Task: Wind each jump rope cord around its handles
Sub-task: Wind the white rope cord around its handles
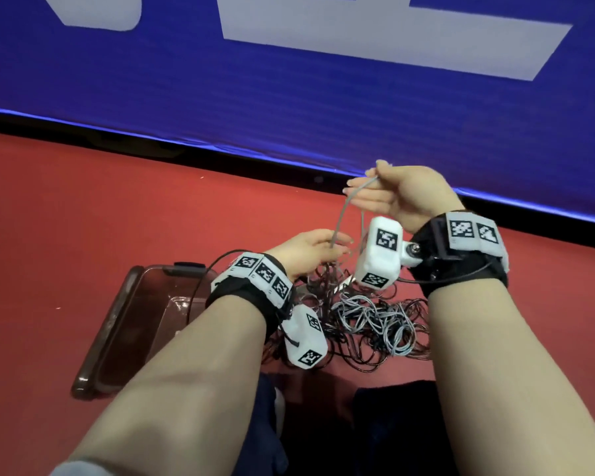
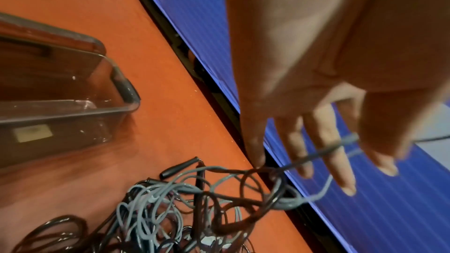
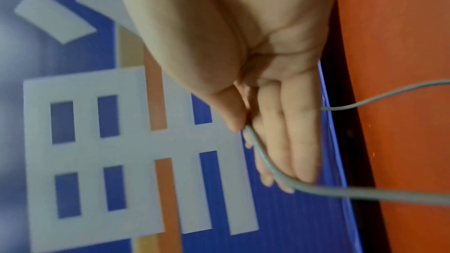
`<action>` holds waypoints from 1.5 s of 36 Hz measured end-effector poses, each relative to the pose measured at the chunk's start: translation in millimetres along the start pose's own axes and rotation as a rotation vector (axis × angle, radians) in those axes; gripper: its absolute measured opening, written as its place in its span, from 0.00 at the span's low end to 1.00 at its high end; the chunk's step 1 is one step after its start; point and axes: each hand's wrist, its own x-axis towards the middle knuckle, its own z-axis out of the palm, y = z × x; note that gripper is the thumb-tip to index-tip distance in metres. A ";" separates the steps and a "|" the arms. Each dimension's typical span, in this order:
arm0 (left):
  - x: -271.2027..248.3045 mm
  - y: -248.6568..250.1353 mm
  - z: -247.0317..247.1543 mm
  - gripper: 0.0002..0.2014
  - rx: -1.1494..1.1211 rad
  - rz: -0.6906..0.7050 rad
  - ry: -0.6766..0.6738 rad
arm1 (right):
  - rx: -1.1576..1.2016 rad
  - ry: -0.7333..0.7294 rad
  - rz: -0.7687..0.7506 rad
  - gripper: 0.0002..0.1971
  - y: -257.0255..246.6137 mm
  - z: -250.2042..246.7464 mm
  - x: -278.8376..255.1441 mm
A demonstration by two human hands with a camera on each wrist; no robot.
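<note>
A tangled pile of grey and black jump ropes (image 1: 375,321) lies on the red floor in front of me. One grey cord (image 1: 340,214) rises out of it. My right hand (image 1: 364,182) is raised above the pile and pinches this cord (image 3: 340,193) between thumb and fingers (image 3: 302,141). My left hand (image 1: 337,243) sits lower, just over the pile; the cord (image 2: 324,151) crosses its nearly straight fingers (image 2: 326,141) and passes under the thumb. A black handle (image 2: 180,166) shows at the pile's edge. The grey rope's handles are hidden in the tangle.
A brown see-through plastic container (image 1: 117,321) stands on the floor left of the pile, under my left forearm. A blue banner (image 1: 289,80) with white lettering runs along the far side. My dark-clothed knees (image 1: 392,424) are just behind the pile.
</note>
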 end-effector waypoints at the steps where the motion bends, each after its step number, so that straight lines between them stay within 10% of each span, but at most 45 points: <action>1: 0.2 2.3 2.4 0.12 -0.004 0.015 0.034 | 0.087 0.014 -0.019 0.14 -5.3 -1.1 -3.7; 7: 11.2 22.1 16.3 0.14 0.120 0.139 0.321 | 0.423 0.021 -0.076 0.15 -7.0 -3.4 -10.7; 11: 22.5 26.7 20.0 0.15 -0.149 0.068 0.454 | -0.180 0.141 0.093 0.12 26.1 -13.9 -0.5; 16: 20.9 39.6 11.7 0.12 -0.386 0.050 0.464 | -0.495 -0.001 0.203 0.15 49.1 -24.5 -4.8; 24: 7.4 59.0 -0.4 0.09 -0.725 0.163 0.325 | -0.248 0.404 0.087 0.15 32.0 -45.1 5.4; 32: 4.0 65.4 0.5 0.13 -0.931 0.207 0.273 | -0.683 -0.348 0.168 0.14 54.3 -37.6 -0.9; 38: 4.2 57.0 -12.7 0.16 -1.084 0.337 0.394 | -0.825 -0.222 0.135 0.14 84.6 -50.6 5.9; 43: 11.5 51.1 -6.4 0.12 -0.627 0.074 0.456 | -0.480 -0.006 0.061 0.12 62.1 -36.8 6.6; 47: 8.4 44.0 9.5 0.20 0.042 -0.017 0.102 | -0.173 0.069 -0.098 0.09 30.7 -19.6 0.7; 54: 8.6 27.0 3.4 0.10 0.325 0.022 0.089 | 0.391 -0.015 -0.178 0.11 -9.0 -9.0 -14.7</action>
